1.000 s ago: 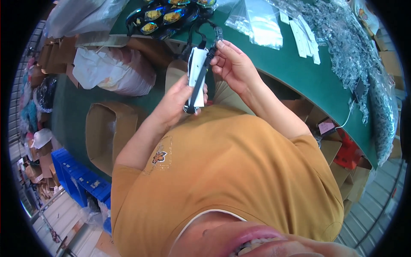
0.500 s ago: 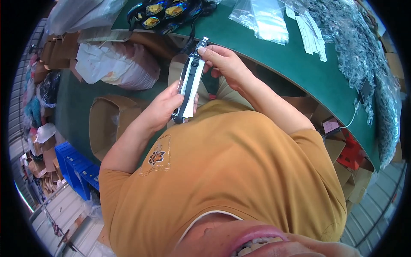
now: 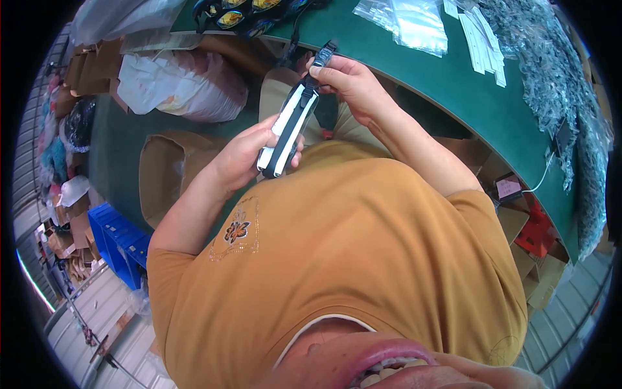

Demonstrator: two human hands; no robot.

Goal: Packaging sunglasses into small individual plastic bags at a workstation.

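In front of my belly I hold a black strap lying along a white card strip. A clear, shiny edge shows beside it. My left hand is closed around the lower part, with the thumb on top and fingertips showing on the far side. At the upper end, my right hand pinches the strap near a dark buckle-like piece between thumb and forefinger. The fingers beneath are partly hidden.
The green table curves ahead, bearing dark eyewear with mirrored yellow lenses, clear plastic bags, several white strips and crumpled clear wrap. At left are a stuffed white bag, a cardboard box and a blue crate.
The strap and card have tilted, their upper end moving up and to the right. My right hand has shifted the same way; my left hand keeps its grip.
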